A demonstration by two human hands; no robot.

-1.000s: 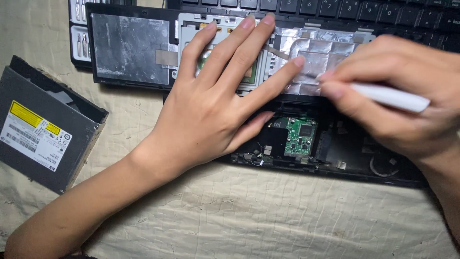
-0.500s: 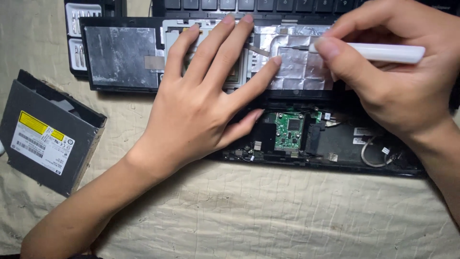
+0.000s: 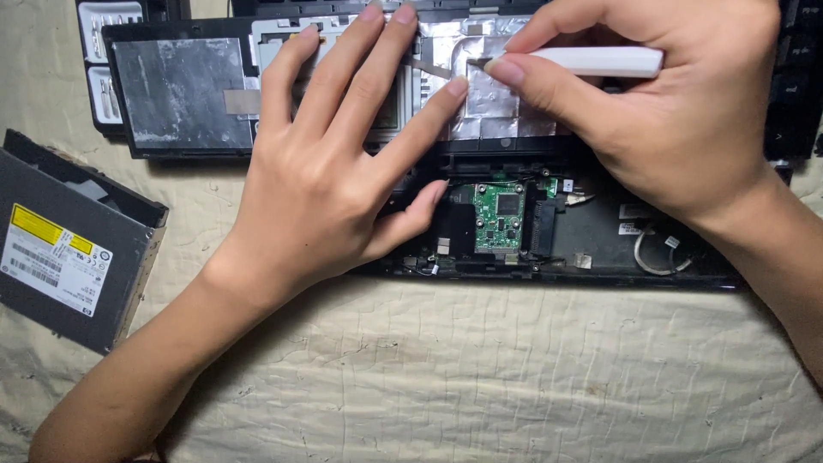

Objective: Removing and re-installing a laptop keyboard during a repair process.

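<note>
My left hand lies flat with spread fingers on an opened black laptop chassis, pressing on the silver foil-covered panel. My right hand grips a white-handled screwdriver like a pen, its tip resting on the foil just beside my left index fingertip. A small green circuit board sits exposed in the chassis below both hands, close to my left thumb.
A grey optical drive with a yellow and white label lies on the cream cloth at the left. A dark panel and a case of small tools lie at the top left. Keyboard keys show at the right edge.
The view has shifted so everything sits lower in frame. My right hand and the screwdriver moved left along the foil, closer to my left fingertips. My left hand stays pressed flat.
</note>
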